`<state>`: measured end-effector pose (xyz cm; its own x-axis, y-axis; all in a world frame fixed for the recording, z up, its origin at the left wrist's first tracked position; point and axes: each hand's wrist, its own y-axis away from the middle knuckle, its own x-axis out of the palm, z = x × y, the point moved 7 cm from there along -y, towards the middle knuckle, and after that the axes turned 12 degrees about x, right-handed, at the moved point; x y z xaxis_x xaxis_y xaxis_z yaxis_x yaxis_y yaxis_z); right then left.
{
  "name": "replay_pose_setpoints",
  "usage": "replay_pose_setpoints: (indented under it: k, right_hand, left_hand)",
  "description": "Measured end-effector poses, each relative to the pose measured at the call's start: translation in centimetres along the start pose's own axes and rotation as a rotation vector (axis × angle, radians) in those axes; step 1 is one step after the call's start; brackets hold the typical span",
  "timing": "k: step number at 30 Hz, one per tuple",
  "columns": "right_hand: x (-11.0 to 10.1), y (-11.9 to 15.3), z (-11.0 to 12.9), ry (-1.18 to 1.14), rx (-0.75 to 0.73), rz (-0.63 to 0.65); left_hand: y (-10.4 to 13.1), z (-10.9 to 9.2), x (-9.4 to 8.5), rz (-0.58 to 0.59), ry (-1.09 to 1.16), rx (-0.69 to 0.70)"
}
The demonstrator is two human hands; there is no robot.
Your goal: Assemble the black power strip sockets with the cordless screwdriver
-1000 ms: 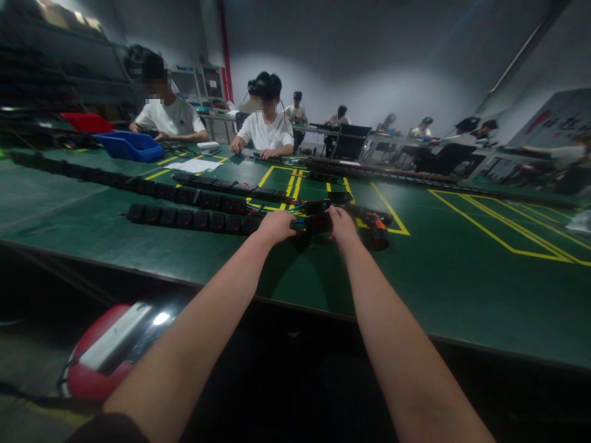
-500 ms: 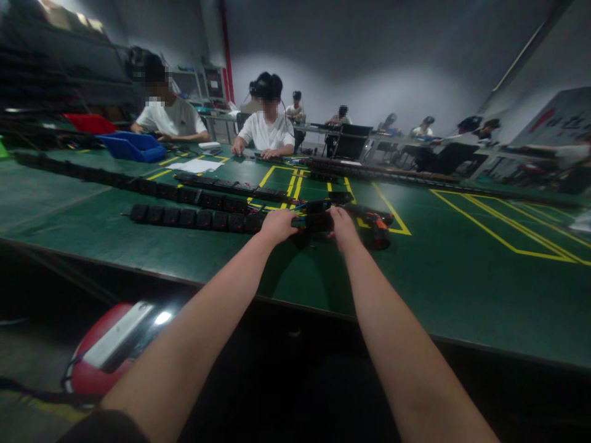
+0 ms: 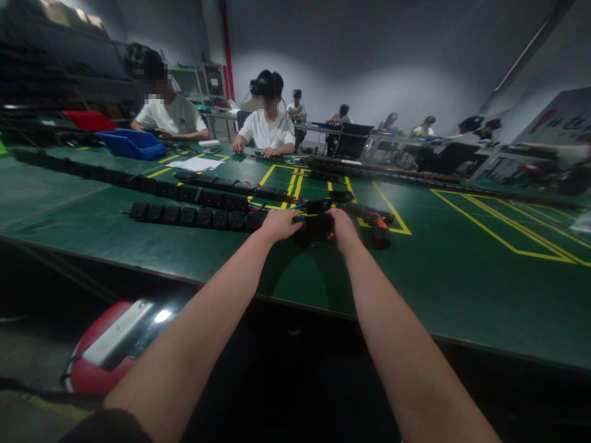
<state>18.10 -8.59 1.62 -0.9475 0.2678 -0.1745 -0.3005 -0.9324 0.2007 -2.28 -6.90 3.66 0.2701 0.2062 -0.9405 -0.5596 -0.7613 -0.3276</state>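
Observation:
A long strip of black socket-like blocks lies near the table's front edge. At its right end is a dark box-shaped end piece with blue wires beside it. My left hand closes on the strip where it meets this piece, the thumb by the wires. My right hand grips the right side of the end piece, its fingertips partly hidden. Just right of that hand lies a black-and-orange cordless drill. Fine detail between the hands is too dark to make out.
More black strips lie behind on the green table, with yellow tape lines. A blue bin, a red bin and paper sheets are at the back left. Across the table a person works. A red-and-white object is below.
The dark end piece has tilted slightly between my hands. Both hands keep nearly the same place and grip.

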Motion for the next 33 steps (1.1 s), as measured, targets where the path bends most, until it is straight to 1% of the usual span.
replay_pose_setpoints:
  k: [3, 6, 10, 15, 20, 23, 27, 33]
  right_hand:
    - [-0.1, 0.4, 0.2, 0.009, 0.002, -0.019]
    - [-0.2, 0.3, 0.1, -0.016, 0.011, -0.034]
    - [-0.2, -0.2, -0.4, -0.086, 0.064, -0.042]
    - [-0.3, -0.5, -0.8, -0.142, 0.083, -0.04]
    - [-0.5, -0.2, -0.8, -0.134, 0.116, -0.068]
    - [-0.3, 0.2, -0.6, -0.102, 0.125, -0.061]
    - [-0.1, 0.8, -0.2, -0.056, 0.104, -0.041]
    - [-0.2, 0.9, -0.1, -0.049, 0.071, -0.053]
  left_hand:
    - [-0.2, 0.1, 0.1, 0.001, -0.007, -0.009]
    - [-0.3, 0.4, 0.3, -0.024, 0.005, -0.041]
    - [-0.4, 0.7, 0.5, -0.059, 0.035, -0.095]
    - [-0.4, 0.8, 0.5, -0.078, 0.051, -0.125]
    - [-0.4, 0.9, 0.5, -0.083, 0.055, -0.123]
    - [-0.4, 0.8, 0.5, -0.076, 0.045, -0.112]
    - [-0.3, 0.6, 0.4, -0.068, 0.023, -0.103]
    - [-0.1, 0.0, 0.0, -0.076, 0.005, -0.058]
